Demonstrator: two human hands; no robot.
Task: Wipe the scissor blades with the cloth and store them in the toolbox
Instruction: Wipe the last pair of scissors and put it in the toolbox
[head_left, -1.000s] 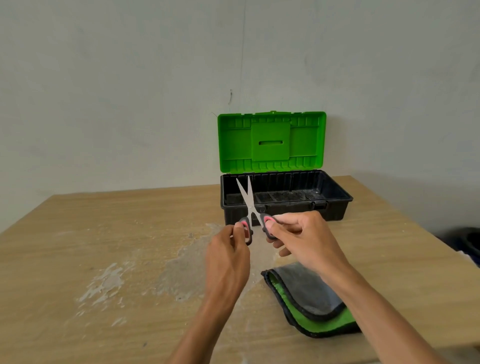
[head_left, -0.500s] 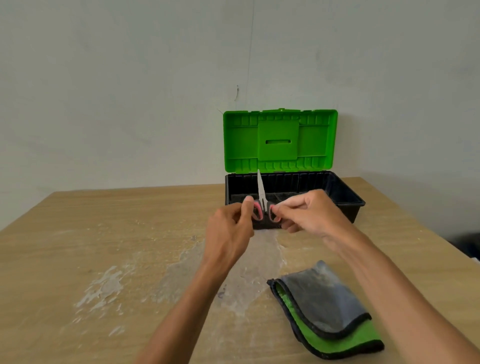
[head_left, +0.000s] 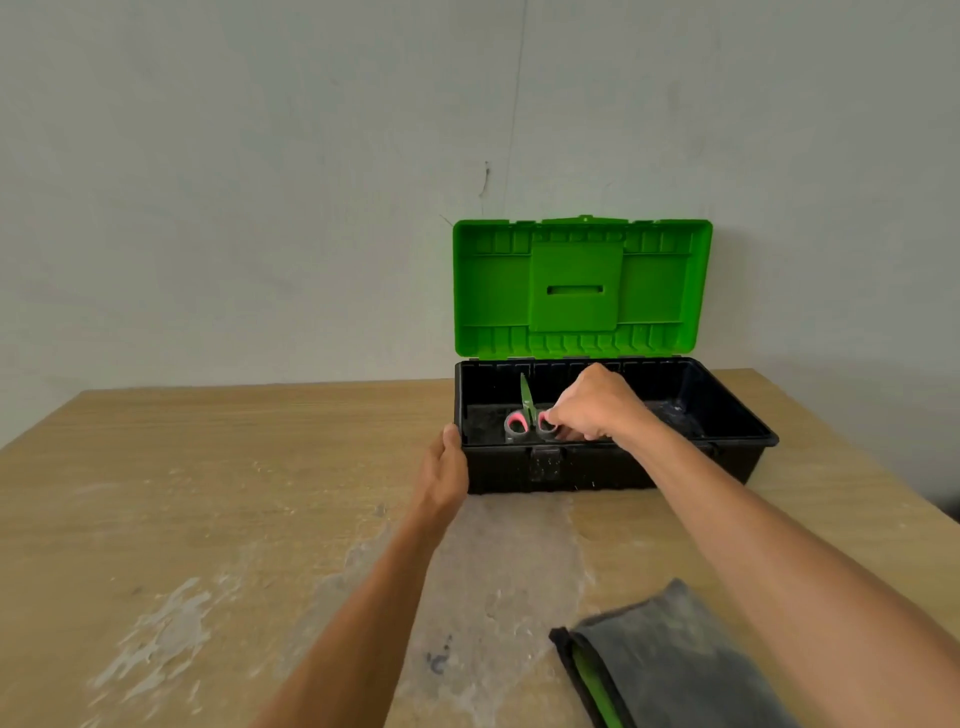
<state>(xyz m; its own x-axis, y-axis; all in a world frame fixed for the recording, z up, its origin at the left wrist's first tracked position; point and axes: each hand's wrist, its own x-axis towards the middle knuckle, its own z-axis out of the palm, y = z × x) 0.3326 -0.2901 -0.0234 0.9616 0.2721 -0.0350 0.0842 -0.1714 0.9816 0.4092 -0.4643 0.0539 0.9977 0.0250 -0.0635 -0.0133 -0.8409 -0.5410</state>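
The scissors (head_left: 523, 415), with grey and pink handles and closed blades pointing away, are inside the black toolbox (head_left: 597, 470), near its front left. My right hand (head_left: 592, 408) reaches over the front wall and pinches the right handle loop. My left hand (head_left: 445, 467) rests against the toolbox's front left corner, thumb on the rim. The green lid (head_left: 582, 288) stands open against the wall. The folded grey cloth with green lining (head_left: 670, 670) lies on the table at the bottom right, partly under my right forearm.
The wooden table (head_left: 182, 493) has pale worn patches in its middle and left. A plain wall rises right behind the toolbox. The table's right edge runs close to the toolbox's right end.
The scissor blades closed, and my right hand carried the scissors forward and down into the toolbox. My left hand let go of its handle and moved to the toolbox's front left corner.
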